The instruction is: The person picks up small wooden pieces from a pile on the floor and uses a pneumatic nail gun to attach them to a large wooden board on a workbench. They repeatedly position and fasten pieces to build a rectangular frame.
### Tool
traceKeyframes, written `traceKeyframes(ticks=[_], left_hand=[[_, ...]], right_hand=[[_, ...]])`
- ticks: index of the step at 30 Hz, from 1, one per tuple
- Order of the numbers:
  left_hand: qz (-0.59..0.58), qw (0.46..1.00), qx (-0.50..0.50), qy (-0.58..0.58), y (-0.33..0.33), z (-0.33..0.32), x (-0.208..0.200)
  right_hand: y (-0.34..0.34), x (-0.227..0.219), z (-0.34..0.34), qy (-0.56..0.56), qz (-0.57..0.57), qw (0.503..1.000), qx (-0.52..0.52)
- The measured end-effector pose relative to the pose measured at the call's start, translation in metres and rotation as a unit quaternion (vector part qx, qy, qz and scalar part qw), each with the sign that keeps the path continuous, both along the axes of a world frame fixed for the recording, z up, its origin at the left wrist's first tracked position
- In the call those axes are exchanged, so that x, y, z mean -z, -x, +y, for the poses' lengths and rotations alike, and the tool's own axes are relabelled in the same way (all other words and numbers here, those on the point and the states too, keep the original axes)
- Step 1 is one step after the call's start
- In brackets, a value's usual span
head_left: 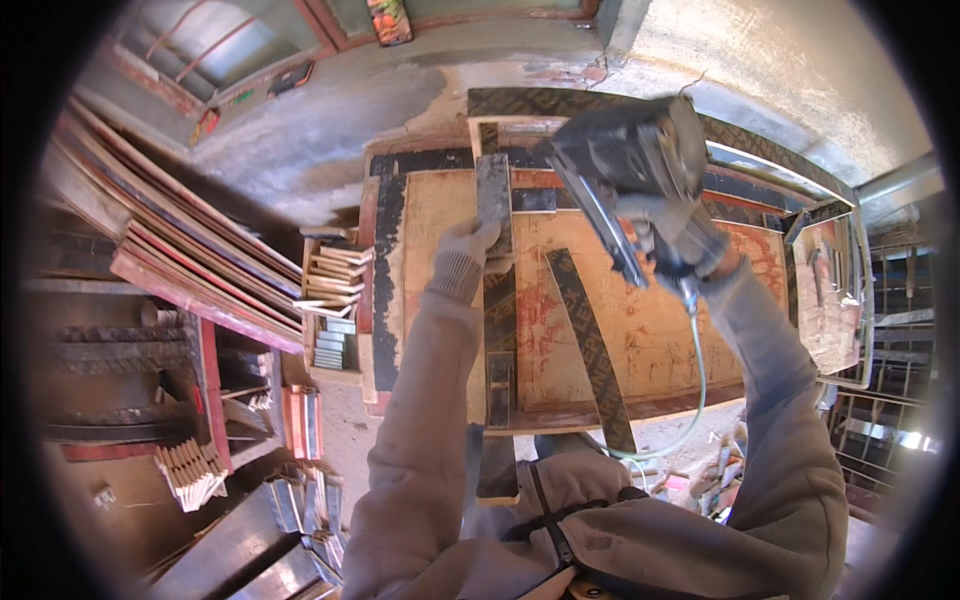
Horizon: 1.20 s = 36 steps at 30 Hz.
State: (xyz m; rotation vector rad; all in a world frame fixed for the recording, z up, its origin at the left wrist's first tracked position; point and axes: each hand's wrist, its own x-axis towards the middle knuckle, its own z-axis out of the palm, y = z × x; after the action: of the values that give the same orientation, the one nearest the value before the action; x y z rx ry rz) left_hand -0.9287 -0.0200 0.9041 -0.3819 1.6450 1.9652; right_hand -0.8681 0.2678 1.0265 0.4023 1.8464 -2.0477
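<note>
My right hand (682, 238), in a grey knit glove, grips the handle of a black nail gun (632, 150). The gun is raised over the wooden workbench (665, 335), tilted, its long magazine slanting down to the right. A pale air hose (698, 375) loops from its handle toward my body. My gloved left hand (463, 258) is closed on a short dark plywood strip (493, 185) at the bench's left part. Below that hand, more dark strips (500, 385) run in line toward me. To their right lies a loose printed plywood strip (590, 340), slanting across the bench.
A dark-edged wooden frame (775, 150) stands along the bench's far side. Small wood pieces fill a box (335, 275) at the bench's left edge. Long boards (190, 240) are stacked farther left, with cut pieces (190, 475) below. A metal rack (890, 400) stands at right.
</note>
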Motion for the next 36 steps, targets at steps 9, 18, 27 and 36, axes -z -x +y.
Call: traceKeyframes(ticks=[9,18,27,36], left_hand=[[0.114,0.992,-0.055,0.020,0.067,0.032,-0.030],[0.119,0.990,-0.067,0.024,0.073,0.040,-0.026],[0.325,0.610,0.068,0.719,0.109,0.092,-0.065],[0.281,0.587,0.043,0.758,0.105,0.119,-0.072]], right_hand=[[0.013,0.116,0.049,0.178,-0.092,0.978,0.054],[0.107,0.209,0.005,0.504,-0.017,0.860,-0.075],[0.122,0.245,-0.031,0.616,0.040,0.784,-0.063],[0.131,0.278,-0.072,0.747,0.047,0.659,-0.076]])
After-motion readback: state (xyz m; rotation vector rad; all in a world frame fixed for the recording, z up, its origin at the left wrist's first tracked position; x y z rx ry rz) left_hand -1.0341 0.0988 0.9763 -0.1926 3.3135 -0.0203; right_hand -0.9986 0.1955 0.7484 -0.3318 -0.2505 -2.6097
